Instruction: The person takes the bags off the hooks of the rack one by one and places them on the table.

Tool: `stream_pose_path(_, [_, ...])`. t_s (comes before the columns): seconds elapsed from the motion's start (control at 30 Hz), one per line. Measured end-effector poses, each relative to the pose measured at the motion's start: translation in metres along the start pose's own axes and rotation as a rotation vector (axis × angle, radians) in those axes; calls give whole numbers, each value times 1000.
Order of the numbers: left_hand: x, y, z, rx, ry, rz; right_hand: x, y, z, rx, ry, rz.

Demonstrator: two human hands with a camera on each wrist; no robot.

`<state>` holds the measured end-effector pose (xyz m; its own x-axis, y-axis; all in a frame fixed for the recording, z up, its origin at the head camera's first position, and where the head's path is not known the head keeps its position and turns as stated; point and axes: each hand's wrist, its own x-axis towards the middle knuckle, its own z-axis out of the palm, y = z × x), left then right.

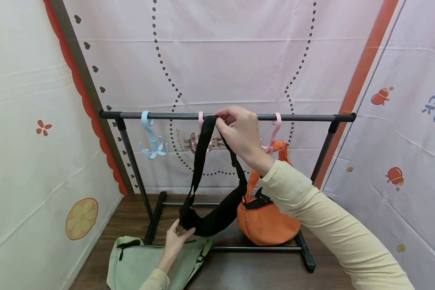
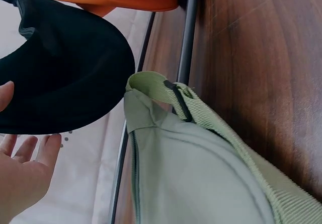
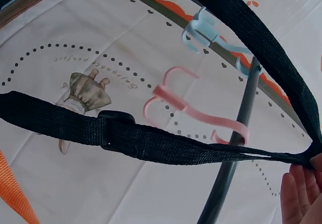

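Note:
A black shoulder bag (image 1: 217, 215) hangs in front of the rack by its strap loop. My right hand (image 1: 239, 131) pinches the top of the strap (image 3: 166, 146), close to the rail and beside the middle pink hook (image 3: 186, 105). Down at the bag's left end is my left hand (image 1: 176, 239), its thumb on the black fabric and its fingers at the lower edge; the left wrist view (image 2: 27, 178) cuts off part of this hand. A light green bag (image 1: 137, 262) lies below it on the wooden floor.
The black rail (image 1: 181, 116) runs across the rack. On its left is a light blue hook (image 1: 153, 139). From the right pink hook (image 1: 276, 127) hangs an orange bag (image 1: 270, 223). Printed cloth (image 1: 232, 72) covers the back and sides.

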<state>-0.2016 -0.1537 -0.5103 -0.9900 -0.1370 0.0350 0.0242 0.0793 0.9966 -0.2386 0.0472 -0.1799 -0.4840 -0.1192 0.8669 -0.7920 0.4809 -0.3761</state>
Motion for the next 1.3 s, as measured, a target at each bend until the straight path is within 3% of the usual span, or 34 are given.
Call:
stream_pose_path(0.2, [-2, -3, 1, -7, 16, 24, 0, -7, 0, 5, -34, -4])
stream_pose_path(0.43, [-3, -8, 0, -24, 45, 172, -1, -8, 1, 24, -33, -21])
stream_pose_path(0.53, [-2, -8, -1, -35, 81, 153, -2, -8, 2, 38, -26, -26])
stream_pose_path(0.67, [-2, -3, -3, -36, 126, 80, -3, -7, 1, 42, -9, -40])
stream_pose_path(0.87, [-7, 8, -14, -64, 136, 88, -3, 1, 0, 34, 16, -47])
stream_pose_path(0.97, [-12, 11, -20, -41, 143, 90, -5, 6, -1, 36, 15, -21])
stream_pose_path(1.3, [-27, 17, -39, -54, 152, -27, -17, 18, 0, 8, -58, 92])
